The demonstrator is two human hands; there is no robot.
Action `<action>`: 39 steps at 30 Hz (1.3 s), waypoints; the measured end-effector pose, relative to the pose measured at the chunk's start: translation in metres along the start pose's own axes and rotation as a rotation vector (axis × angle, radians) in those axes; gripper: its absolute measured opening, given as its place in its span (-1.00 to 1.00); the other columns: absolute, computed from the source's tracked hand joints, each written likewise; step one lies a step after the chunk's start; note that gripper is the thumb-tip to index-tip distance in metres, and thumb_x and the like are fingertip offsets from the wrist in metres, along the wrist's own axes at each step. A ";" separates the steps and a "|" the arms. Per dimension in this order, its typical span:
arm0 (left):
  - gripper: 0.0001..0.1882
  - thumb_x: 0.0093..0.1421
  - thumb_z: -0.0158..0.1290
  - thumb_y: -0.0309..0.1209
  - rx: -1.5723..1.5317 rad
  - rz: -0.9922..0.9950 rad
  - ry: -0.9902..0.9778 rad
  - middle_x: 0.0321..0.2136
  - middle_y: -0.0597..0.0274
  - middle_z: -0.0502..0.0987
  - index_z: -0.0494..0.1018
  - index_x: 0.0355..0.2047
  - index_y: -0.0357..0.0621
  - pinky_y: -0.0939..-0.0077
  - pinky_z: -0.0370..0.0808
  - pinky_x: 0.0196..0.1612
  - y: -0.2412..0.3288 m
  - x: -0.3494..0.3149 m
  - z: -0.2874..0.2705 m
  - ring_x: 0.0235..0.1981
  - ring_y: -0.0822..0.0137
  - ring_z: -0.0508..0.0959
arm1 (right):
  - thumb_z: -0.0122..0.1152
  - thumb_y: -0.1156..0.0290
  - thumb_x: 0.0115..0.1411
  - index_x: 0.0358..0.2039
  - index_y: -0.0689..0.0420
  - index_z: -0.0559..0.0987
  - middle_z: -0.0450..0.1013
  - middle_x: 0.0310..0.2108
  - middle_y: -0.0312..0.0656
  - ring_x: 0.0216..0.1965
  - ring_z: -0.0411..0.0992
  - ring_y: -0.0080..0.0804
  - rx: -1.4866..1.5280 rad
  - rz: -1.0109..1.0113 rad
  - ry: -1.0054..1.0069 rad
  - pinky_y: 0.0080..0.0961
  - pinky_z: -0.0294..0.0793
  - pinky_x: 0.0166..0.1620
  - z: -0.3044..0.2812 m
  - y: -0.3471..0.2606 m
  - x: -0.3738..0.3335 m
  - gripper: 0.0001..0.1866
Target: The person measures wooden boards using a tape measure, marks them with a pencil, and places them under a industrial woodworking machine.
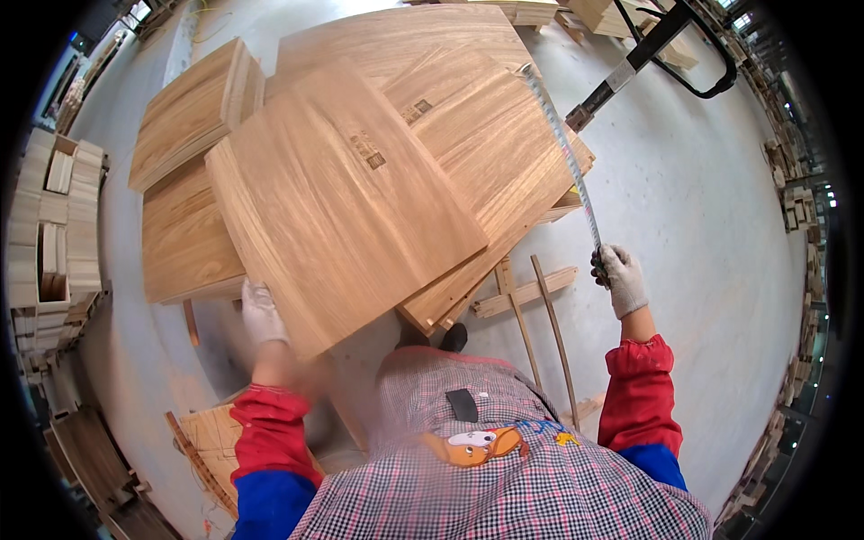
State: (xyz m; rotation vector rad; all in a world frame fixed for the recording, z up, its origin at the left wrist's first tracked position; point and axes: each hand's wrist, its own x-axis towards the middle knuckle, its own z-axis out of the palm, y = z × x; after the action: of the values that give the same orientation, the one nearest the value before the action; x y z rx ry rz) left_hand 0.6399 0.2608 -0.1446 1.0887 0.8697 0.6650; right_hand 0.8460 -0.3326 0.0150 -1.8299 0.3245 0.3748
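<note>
The right grip (618, 279), gloved, is closed around a tape measure (600, 265), whose pale blade (572, 160) stretches away to the far right corner of a lower wooden panel (504, 135); whether its end is hooked there is too small to tell. The left grip (264, 315) touches the near left edge of the top panel (333, 216), which lies askew over the others; its fingers are partly hidden, so I cannot tell how firmly they grasp. To handle this well, I would hold the blade taut and in line with the panel's edge, and steady the top panel so that its overhanging near corner does not tip. Left of it stand more panels in a stack (184, 112). Loose strips (553, 328) and a crosspiece (531, 292) lie near the feet, likely to trip a step, and a black-handled bar (643, 58) crowds the far right side.
</note>
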 end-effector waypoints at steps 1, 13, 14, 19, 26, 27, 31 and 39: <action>-0.53 0.34 -0.16 -0.38 -0.244 -0.058 -0.032 0.02 0.10 0.39 0.14 0.19 -0.38 0.51 0.34 0.09 -0.009 0.018 -0.020 0.03 0.35 0.40 | 0.12 0.15 0.21 -0.34 0.15 0.54 0.43 -0.52 -0.37 -0.53 0.33 -0.66 -0.017 -0.002 -0.017 -0.70 0.31 -0.46 0.002 0.003 -0.001 -0.70; -0.52 0.29 -0.22 -0.05 1.482 0.731 -0.615 -0.01 -0.09 0.42 0.35 0.05 -0.09 0.22 0.31 0.06 0.129 0.177 0.192 0.05 -0.06 0.37 | 0.19 0.37 0.07 -0.46 0.25 0.54 0.39 -0.58 -0.18 -0.53 0.37 -0.38 -0.879 -0.283 -0.128 -0.48 0.35 -0.42 0.041 -0.034 -0.052 -0.82; -0.53 0.30 -0.23 -0.05 1.483 0.737 -0.645 -0.02 -0.09 0.43 0.35 0.05 -0.06 0.21 0.31 0.06 0.127 0.181 0.212 0.04 -0.07 0.38 | 0.20 0.38 0.05 -0.46 0.24 0.55 0.41 -0.56 -0.13 -0.51 0.39 -0.30 -0.995 -0.353 -0.128 -0.43 0.37 -0.40 0.051 -0.044 -0.055 -0.83; -0.55 0.30 -0.20 -0.05 1.480 0.703 -0.808 -0.05 -0.07 0.46 0.34 0.05 -0.03 0.23 0.35 0.01 0.124 0.158 0.294 0.00 -0.07 0.41 | 0.25 0.25 0.02 -0.46 0.13 0.57 0.45 -0.49 -0.10 -0.41 0.43 -0.10 -1.062 -0.304 -0.083 -0.29 0.41 -0.33 0.095 -0.082 -0.066 -0.80; -0.63 0.24 -0.01 -0.23 1.008 0.823 -0.747 -0.10 0.08 0.49 0.40 0.01 -0.12 0.42 0.38 0.01 0.145 0.126 0.267 -0.06 0.18 0.48 | 0.23 0.31 0.01 -0.48 0.15 0.57 0.45 -0.49 -0.09 -0.40 0.43 -0.10 -1.051 -0.433 -0.092 -0.29 0.42 -0.34 0.147 -0.104 -0.047 -0.83; -0.65 0.24 0.01 -0.26 0.968 0.841 -0.692 -0.12 0.09 0.49 0.42 -0.02 -0.15 0.46 0.38 0.01 0.155 0.114 0.245 -0.08 0.22 0.48 | 0.23 0.31 0.01 -0.48 0.15 0.57 0.46 -0.48 -0.09 -0.40 0.43 -0.10 -1.054 -0.452 -0.112 -0.29 0.42 -0.34 0.154 -0.107 -0.044 -0.83; -0.72 0.22 0.02 -0.32 0.820 0.629 -0.499 -0.19 0.08 0.52 0.47 -0.14 -0.22 0.44 0.42 -0.06 0.152 0.076 0.151 -0.16 0.22 0.52 | 0.23 0.31 0.01 -0.49 0.17 0.57 0.46 -0.48 -0.07 -0.39 0.44 -0.09 -1.064 -0.510 -0.139 -0.29 0.42 -0.32 0.179 -0.114 -0.032 -0.82; -0.85 0.24 0.01 -0.39 0.438 -0.146 -0.319 -0.44 0.41 0.40 0.41 -0.22 -0.15 0.72 0.33 -0.44 0.112 -0.056 0.066 -0.48 0.61 0.35 | 0.20 0.32 0.03 -0.48 0.20 0.56 0.46 -0.47 -0.06 -0.39 0.43 -0.09 -1.173 -0.519 -0.199 -0.28 0.41 -0.30 0.203 -0.125 -0.014 -0.81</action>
State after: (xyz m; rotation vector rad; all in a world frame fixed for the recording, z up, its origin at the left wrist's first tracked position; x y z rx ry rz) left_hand 0.6628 0.2219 -0.0107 1.4599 0.8245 0.1691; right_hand 0.8658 -0.1026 0.0754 -2.8630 -0.6564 0.4032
